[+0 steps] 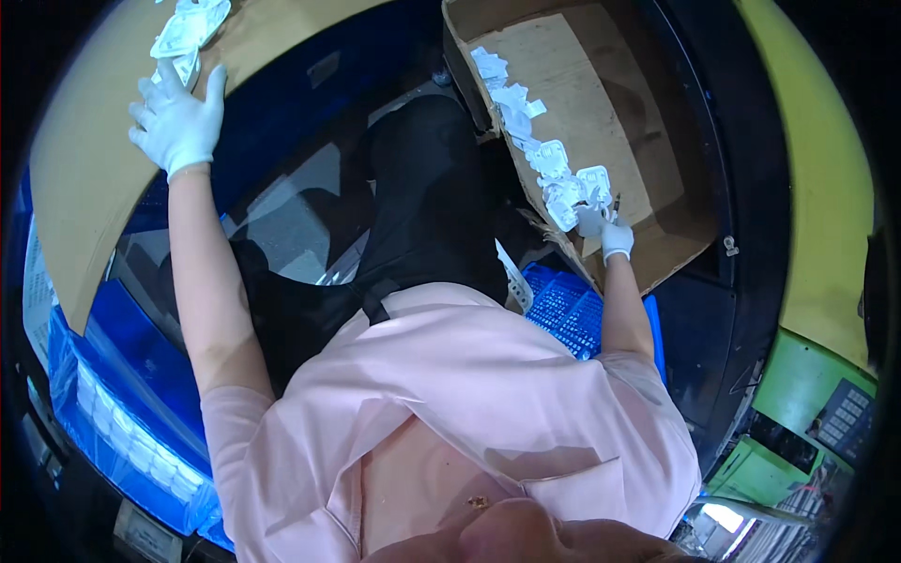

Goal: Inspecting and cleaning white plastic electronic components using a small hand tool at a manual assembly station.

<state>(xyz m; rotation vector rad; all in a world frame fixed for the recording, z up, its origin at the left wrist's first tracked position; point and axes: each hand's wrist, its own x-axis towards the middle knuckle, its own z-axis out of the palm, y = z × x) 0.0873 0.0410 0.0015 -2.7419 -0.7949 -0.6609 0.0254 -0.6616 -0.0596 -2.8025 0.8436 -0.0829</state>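
My left hand (178,124), in a white glove, is spread with its thumb apart over the tan board at the upper left. Its fingertips reach the lower end of a group of white moulded plastic parts (190,28); whether they touch is hard to tell. On the right, my white-gloved right hand (612,235) is closed at the near end of an open cardboard box (648,141). A thin, dark-tipped, pen-like tool (616,206) sticks up from its fingers. Beside that hand, white plastic pieces (563,192) lie along the box's left side.
A blue perforated basket (568,314) stands below the box. At the lower left, a blue crate (141,375) lined with clear film holds white items. The tan board (84,178) curves along the left. A green machine with a keypad (798,403) stands at the lower right.
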